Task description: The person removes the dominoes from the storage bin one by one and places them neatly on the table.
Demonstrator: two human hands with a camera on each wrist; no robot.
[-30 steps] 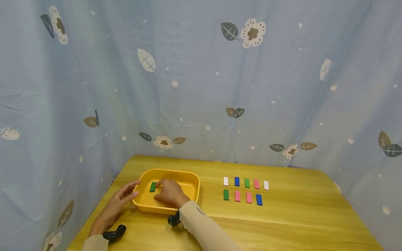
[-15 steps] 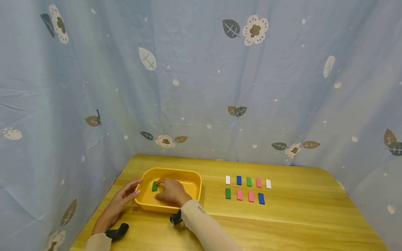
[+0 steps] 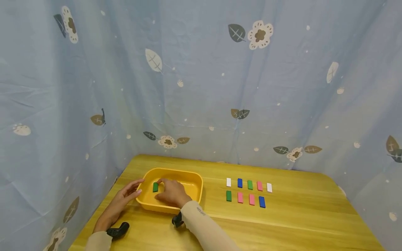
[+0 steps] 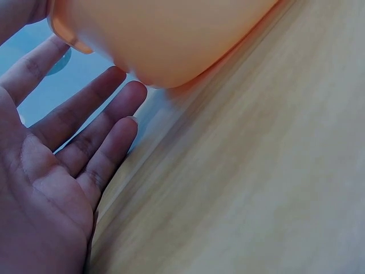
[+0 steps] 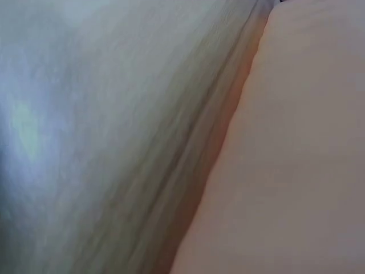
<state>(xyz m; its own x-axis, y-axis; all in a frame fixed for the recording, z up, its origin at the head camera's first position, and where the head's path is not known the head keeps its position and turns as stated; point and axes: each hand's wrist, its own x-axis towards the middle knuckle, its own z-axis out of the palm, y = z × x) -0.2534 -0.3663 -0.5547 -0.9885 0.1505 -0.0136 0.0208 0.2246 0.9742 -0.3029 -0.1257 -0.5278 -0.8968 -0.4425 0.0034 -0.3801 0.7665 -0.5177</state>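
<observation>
A yellow plastic basin (image 3: 194,177) stands at the table's left side. Inside it lies a small green block (image 3: 155,187). My right hand (image 3: 172,192) reaches into the basin from the front, its index fingertip at the block's upper right corner and its thumb spread apart, lower down. At the basin's left end is my left hand (image 3: 120,201), thumb and index fingertips at the rim. In the left wrist view the other fingers (image 4: 105,134) extend loosely towards the outer wall (image 4: 165,40). The right wrist view shows the basin's outer side (image 5: 291,142), with the right fingers out of sight.
Two rows of small flat blocks lie right of the basin: white, blue, green, pink and white behind; dark green (image 3: 228,196), two pink and blue (image 3: 262,202) in front. A patterned blue curtain (image 3: 201,87) hangs behind and left of the wooden table (image 3: 282,226).
The head view has shifted slightly. Both hands, the basin and the green block keep nearly the same positions relative to each other.
</observation>
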